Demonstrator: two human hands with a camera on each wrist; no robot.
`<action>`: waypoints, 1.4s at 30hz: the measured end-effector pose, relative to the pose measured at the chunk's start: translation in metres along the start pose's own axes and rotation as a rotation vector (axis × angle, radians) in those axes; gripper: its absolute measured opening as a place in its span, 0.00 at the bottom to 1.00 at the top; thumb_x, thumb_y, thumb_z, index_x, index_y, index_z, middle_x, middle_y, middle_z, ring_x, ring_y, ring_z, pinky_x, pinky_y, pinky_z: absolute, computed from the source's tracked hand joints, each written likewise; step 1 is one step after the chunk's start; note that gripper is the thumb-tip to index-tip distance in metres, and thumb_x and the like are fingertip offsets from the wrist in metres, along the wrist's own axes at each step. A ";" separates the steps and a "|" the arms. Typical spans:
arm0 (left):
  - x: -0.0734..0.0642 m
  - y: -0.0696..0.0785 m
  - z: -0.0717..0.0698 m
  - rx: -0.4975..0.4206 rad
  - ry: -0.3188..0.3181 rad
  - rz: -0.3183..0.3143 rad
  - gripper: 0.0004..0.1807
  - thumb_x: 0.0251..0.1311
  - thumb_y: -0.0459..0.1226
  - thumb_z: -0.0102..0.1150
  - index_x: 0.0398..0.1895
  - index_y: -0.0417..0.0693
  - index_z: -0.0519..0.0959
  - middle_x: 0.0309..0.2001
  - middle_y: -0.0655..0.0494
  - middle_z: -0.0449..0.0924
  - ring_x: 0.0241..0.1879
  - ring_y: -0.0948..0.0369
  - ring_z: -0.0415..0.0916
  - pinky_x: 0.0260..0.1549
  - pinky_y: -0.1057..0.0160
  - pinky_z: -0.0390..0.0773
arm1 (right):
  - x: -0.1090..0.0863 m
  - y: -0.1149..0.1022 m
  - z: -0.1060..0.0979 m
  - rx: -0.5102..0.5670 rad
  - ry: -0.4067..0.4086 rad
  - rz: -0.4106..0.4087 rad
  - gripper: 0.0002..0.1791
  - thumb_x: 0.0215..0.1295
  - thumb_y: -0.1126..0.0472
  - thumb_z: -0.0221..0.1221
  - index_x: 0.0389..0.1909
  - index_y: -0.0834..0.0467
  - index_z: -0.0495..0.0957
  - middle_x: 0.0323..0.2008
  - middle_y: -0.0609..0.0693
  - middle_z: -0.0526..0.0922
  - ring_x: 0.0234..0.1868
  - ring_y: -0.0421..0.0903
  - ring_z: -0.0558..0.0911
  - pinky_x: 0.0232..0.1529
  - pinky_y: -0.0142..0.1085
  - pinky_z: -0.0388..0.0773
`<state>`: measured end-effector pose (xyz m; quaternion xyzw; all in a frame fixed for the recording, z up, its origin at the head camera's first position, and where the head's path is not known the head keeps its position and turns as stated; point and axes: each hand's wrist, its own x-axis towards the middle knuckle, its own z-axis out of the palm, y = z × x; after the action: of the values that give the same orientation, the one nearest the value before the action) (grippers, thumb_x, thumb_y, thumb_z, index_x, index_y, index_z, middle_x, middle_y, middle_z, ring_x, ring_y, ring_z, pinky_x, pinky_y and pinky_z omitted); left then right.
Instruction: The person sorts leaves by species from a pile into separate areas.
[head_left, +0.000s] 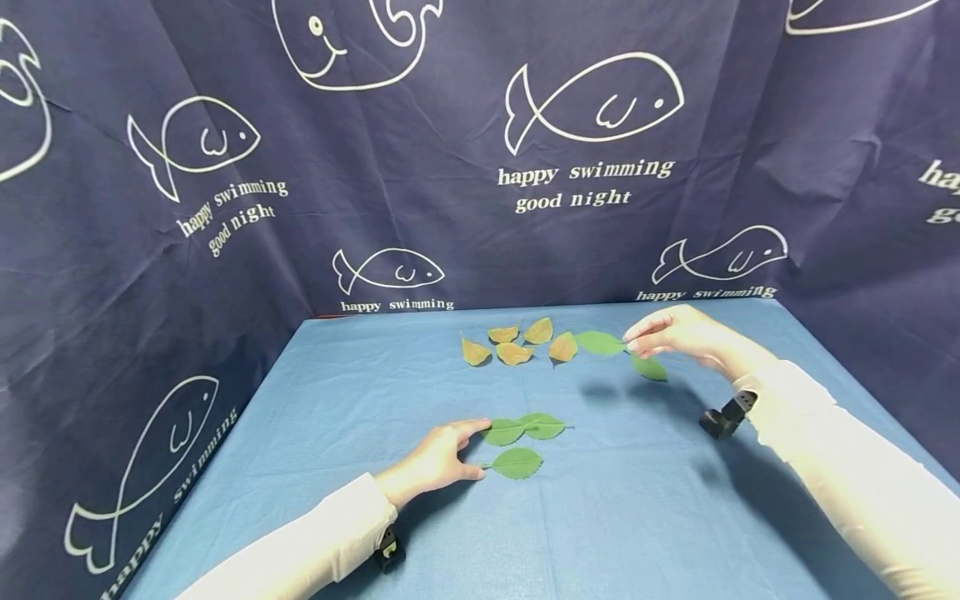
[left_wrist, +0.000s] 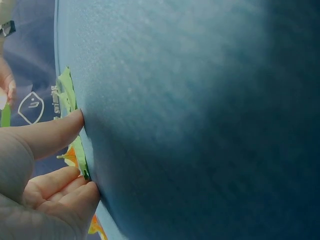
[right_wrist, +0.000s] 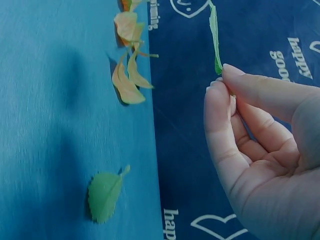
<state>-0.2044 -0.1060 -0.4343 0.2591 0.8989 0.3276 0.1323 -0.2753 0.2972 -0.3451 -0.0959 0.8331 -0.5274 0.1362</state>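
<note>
Between thumb and index fingertip my right hand [head_left: 686, 337] pinches the stem end of a green leaf [head_left: 600, 342]. In the right wrist view this leaf [right_wrist: 215, 37] shows edge-on, raised over the table. Another green leaf [head_left: 650, 368] lies below that hand. My left hand [head_left: 431, 462] is low at the table with thumb and fingers spread apart. Its fingertips are right at the edge of a green leaf [head_left: 502, 432], which overlaps a second green leaf [head_left: 543, 426]. The left thumb tip reaches the stem of a third green leaf [head_left: 517, 463].
Several yellow-brown leaves [head_left: 514, 353] lie grouped toward the back of the blue table cloth [head_left: 360, 392]. A dark blue curtain [head_left: 465, 217] with white fish prints hangs behind and at the sides. Each wrist carries a small black device [head_left: 726, 415].
</note>
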 end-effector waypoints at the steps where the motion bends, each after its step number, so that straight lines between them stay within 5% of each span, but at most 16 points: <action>1: 0.000 0.001 0.000 -0.002 -0.001 -0.001 0.40 0.52 0.34 0.71 0.70 0.43 0.66 0.68 0.42 0.66 0.61 0.44 0.72 0.59 0.53 0.77 | -0.001 0.001 -0.002 0.009 0.009 0.001 0.26 0.58 0.63 0.66 0.54 0.75 0.74 0.36 0.42 0.87 0.37 0.40 0.86 0.47 0.31 0.83; 15: 0.001 -0.003 0.002 0.011 -0.003 -0.017 0.43 0.52 0.36 0.72 0.72 0.46 0.64 0.69 0.42 0.65 0.61 0.44 0.73 0.59 0.53 0.77 | -0.007 0.013 -0.017 0.028 0.070 -0.026 0.25 0.59 0.66 0.66 0.53 0.77 0.74 0.34 0.38 0.87 0.36 0.37 0.85 0.45 0.29 0.84; 26: 0.001 -0.003 0.001 0.006 -0.003 -0.015 0.42 0.52 0.35 0.72 0.71 0.46 0.64 0.69 0.42 0.66 0.61 0.44 0.73 0.59 0.53 0.77 | -0.013 0.030 -0.028 -0.013 0.116 0.034 0.25 0.59 0.63 0.67 0.54 0.75 0.75 0.33 0.36 0.87 0.34 0.35 0.85 0.45 0.29 0.83; 42: -0.001 -0.001 0.001 -0.004 0.000 -0.010 0.41 0.52 0.34 0.71 0.70 0.44 0.65 0.69 0.43 0.66 0.62 0.44 0.72 0.60 0.53 0.76 | -0.017 0.065 -0.044 0.073 0.137 0.049 0.21 0.61 0.67 0.64 0.52 0.77 0.76 0.32 0.37 0.87 0.33 0.35 0.86 0.44 0.33 0.85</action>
<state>-0.2034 -0.1060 -0.4357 0.2543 0.8996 0.3286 0.1343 -0.2744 0.3678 -0.3840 -0.0340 0.8227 -0.5594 0.0951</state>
